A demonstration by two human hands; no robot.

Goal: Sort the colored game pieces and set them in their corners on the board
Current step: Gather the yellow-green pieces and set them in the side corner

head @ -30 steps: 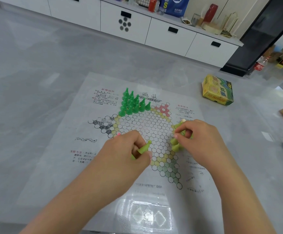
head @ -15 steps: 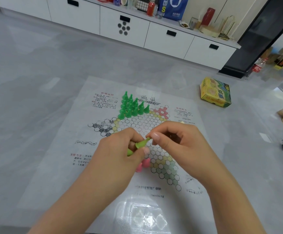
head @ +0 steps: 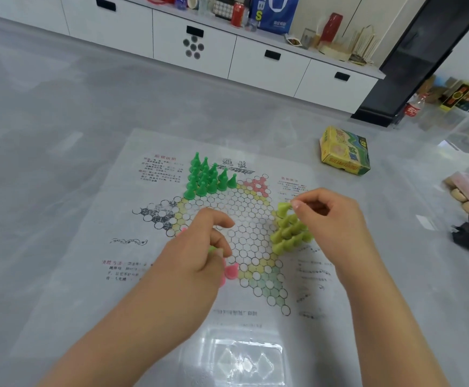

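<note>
A yellow-green piece [head: 283, 210] met its cluster [head: 290, 233] at the board's [head: 255, 325] three o'clock corner, pinched in the right hand's [head: 331, 219] fingers. The left hand [head: 199, 255] curled around spare pieces. Judged next: seating it upright without toppling neighbours.

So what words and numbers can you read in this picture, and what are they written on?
"46": yellow and green box, on its right end.
"S": blue bag on the counter; its other letters are cut off.
Yellow lettering along the box's front edge: too blurred to read.
Red and black printed text on the game board: too small to read.
Labels on the red can and the bottle: too blurred.
</note>
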